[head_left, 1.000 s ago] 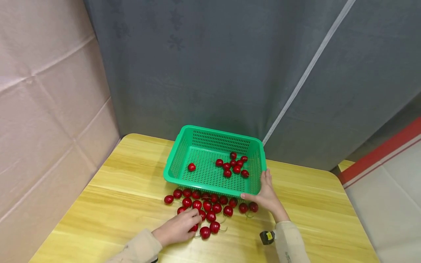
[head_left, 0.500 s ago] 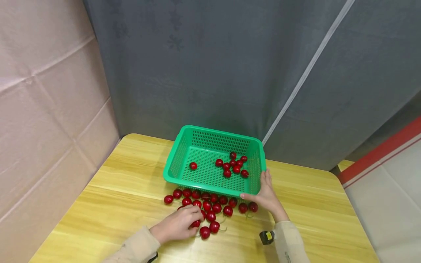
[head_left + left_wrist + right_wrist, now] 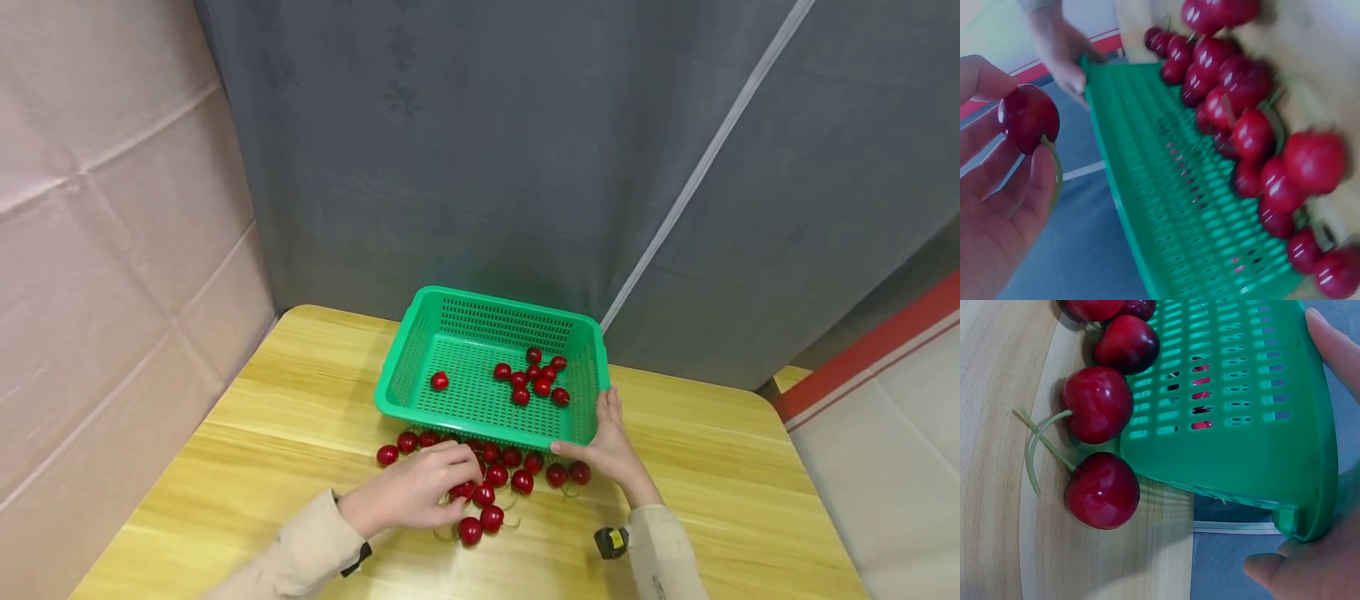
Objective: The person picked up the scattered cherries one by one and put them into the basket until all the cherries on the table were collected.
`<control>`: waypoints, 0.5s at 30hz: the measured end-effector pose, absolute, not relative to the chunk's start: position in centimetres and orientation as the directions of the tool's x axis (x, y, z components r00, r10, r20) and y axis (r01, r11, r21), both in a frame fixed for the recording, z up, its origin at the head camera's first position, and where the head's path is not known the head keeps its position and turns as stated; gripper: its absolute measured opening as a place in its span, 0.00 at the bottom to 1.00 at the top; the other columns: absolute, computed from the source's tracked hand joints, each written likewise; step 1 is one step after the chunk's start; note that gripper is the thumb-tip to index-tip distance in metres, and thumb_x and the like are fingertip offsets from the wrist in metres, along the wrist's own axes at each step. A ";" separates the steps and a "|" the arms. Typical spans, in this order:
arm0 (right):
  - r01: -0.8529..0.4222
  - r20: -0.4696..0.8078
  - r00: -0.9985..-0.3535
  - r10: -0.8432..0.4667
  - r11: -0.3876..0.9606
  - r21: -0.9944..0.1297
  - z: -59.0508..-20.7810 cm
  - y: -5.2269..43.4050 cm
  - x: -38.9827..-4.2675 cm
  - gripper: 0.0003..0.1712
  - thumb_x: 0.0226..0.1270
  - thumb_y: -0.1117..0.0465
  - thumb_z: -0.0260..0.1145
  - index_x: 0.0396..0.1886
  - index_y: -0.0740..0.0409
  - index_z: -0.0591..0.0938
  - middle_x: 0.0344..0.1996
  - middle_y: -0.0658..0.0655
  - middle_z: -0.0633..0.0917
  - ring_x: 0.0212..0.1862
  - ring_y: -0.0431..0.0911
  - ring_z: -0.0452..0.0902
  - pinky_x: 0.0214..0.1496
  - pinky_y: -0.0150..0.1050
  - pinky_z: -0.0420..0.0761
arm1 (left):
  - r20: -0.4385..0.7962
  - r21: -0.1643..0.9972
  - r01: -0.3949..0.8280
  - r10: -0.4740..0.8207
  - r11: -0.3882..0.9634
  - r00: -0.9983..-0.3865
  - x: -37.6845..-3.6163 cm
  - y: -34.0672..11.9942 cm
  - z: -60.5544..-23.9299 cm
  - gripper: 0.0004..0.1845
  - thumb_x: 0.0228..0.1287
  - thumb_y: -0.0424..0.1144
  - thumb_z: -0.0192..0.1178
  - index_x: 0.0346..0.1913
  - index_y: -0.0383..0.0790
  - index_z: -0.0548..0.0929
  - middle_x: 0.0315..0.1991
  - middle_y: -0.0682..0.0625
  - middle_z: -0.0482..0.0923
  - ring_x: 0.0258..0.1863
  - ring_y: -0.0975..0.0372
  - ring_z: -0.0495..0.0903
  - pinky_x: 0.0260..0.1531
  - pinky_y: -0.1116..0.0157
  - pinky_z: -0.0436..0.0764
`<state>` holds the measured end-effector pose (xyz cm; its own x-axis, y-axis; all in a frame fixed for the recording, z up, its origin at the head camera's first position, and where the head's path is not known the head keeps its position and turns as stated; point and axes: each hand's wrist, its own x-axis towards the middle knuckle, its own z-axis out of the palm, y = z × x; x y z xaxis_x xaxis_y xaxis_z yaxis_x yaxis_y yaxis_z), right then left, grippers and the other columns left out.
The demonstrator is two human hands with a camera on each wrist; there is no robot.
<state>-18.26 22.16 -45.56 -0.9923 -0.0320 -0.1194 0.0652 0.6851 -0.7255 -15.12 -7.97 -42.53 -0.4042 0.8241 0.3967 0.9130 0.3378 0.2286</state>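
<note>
My left hand [image 3: 416,492] pinches one dark red cherry [image 3: 1029,119] between thumb and fingers, its green stem hanging down past the thumb in the left wrist view. This hand is above the loose cherries [image 3: 492,519] scattered on the table in front of the green perforated basket [image 3: 465,417]. My right hand [image 3: 611,454] holds the basket's near right corner, thumb on the front rim and fingers along the right side. Inside the basket, several cherries [image 3: 542,386] cluster at the right, and a single cherry [image 3: 439,381] lies at the left.
The wooden table [image 3: 277,417] has a grey curtain [image 3: 450,167] behind it and a pale cloth wall [image 3: 112,250] to the left. Two cherries [image 3: 567,474] lie close to the right hand. A small black-and-yellow device [image 3: 611,542] is by the right wrist.
The left hand has lifted and moved slightly toward the basket, with a cherry now pinched in it. The right hand stays on the basket corner. The lone cherry inside rolled slightly.
</note>
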 end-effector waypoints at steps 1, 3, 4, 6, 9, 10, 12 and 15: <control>0.066 -0.120 -0.992 -0.031 0.686 -0.725 -45.5 22.2 -18.3 0.73 0.42 0.41 0.72 0.69 0.65 0.32 0.68 0.57 0.24 0.69 0.58 0.21 0.66 0.60 0.41 | 0.412 0.220 0.918 0.821 0.331 -0.395 -15.4 -7.9 -42.1 0.10 0.45 0.33 0.60 0.35 0.44 0.79 0.35 0.56 0.74 0.35 0.68 0.72 0.39 0.77 0.73; 0.067 -0.121 -0.992 -0.031 0.688 -0.723 -45.5 22.2 -18.3 0.73 0.42 0.41 0.72 0.69 0.65 0.32 0.68 0.57 0.24 0.69 0.58 0.21 0.66 0.60 0.42 | 0.435 0.199 0.922 0.813 0.331 -0.386 -15.9 -7.8 -41.3 0.10 0.47 0.33 0.60 0.35 0.43 0.78 0.35 0.56 0.74 0.35 0.67 0.72 0.39 0.76 0.74; 0.066 -0.120 -0.992 -0.031 0.688 -0.722 -45.5 22.2 -18.2 0.73 0.42 0.41 0.72 0.69 0.65 0.32 0.68 0.57 0.24 0.69 0.58 0.21 0.66 0.60 0.42 | 0.443 0.192 0.922 0.809 0.336 -0.387 -16.2 -7.8 -41.0 0.09 0.47 0.33 0.60 0.36 0.43 0.78 0.35 0.56 0.74 0.36 0.66 0.73 0.39 0.75 0.74; 0.064 -0.117 -0.993 -0.030 0.690 -0.720 -45.5 22.2 -18.2 0.73 0.42 0.41 0.73 0.69 0.65 0.32 0.68 0.57 0.24 0.69 0.59 0.22 0.66 0.60 0.42 | 0.454 0.187 0.918 0.797 0.351 -0.398 -16.9 -7.8 -40.5 0.09 0.48 0.33 0.60 0.36 0.43 0.78 0.35 0.55 0.74 0.36 0.66 0.73 0.39 0.74 0.74; 0.065 -0.118 -0.993 -0.030 0.690 -0.721 -45.5 22.2 -18.2 0.72 0.42 0.42 0.73 0.69 0.65 0.32 0.68 0.57 0.24 0.69 0.58 0.21 0.66 0.60 0.42 | 0.463 0.191 0.906 0.780 0.377 -0.422 -18.1 -7.7 -39.8 0.08 0.51 0.34 0.59 0.36 0.42 0.78 0.36 0.55 0.74 0.37 0.65 0.73 0.39 0.72 0.75; 0.065 -0.117 -0.993 -0.029 0.690 -0.721 -45.5 22.2 -18.2 0.72 0.42 0.42 0.73 0.69 0.65 0.32 0.68 0.57 0.24 0.69 0.58 0.21 0.66 0.60 0.42 | 0.460 0.195 0.899 0.774 0.391 -0.436 -18.5 -7.7 -39.6 0.08 0.52 0.34 0.59 0.37 0.42 0.78 0.36 0.55 0.74 0.37 0.65 0.73 0.39 0.72 0.75; 0.064 -0.114 -0.993 -0.027 0.691 -0.720 -45.5 22.2 -18.2 0.72 0.42 0.42 0.73 0.69 0.66 0.32 0.68 0.57 0.24 0.69 0.58 0.21 0.66 0.60 0.42 | 0.452 0.210 0.886 0.762 0.414 -0.463 -19.4 -7.7 -39.2 0.08 0.53 0.35 0.60 0.37 0.42 0.78 0.36 0.54 0.74 0.36 0.64 0.73 0.38 0.71 0.76; 0.064 -0.111 -0.994 -0.024 0.691 -0.720 -45.5 22.2 -18.2 0.72 0.42 0.41 0.73 0.69 0.66 0.33 0.68 0.58 0.25 0.69 0.58 0.22 0.66 0.60 0.42 | 0.436 0.223 0.869 0.752 0.441 -0.494 -20.7 -7.6 -38.8 0.08 0.54 0.35 0.60 0.38 0.42 0.79 0.37 0.53 0.74 0.35 0.64 0.73 0.36 0.70 0.76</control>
<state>-18.21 22.16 -45.50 -0.9935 -0.0241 -0.1112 0.0638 0.6914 -0.7197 -20.73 -7.62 -38.79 -0.4939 0.7520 0.4365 0.8691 0.4415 0.2229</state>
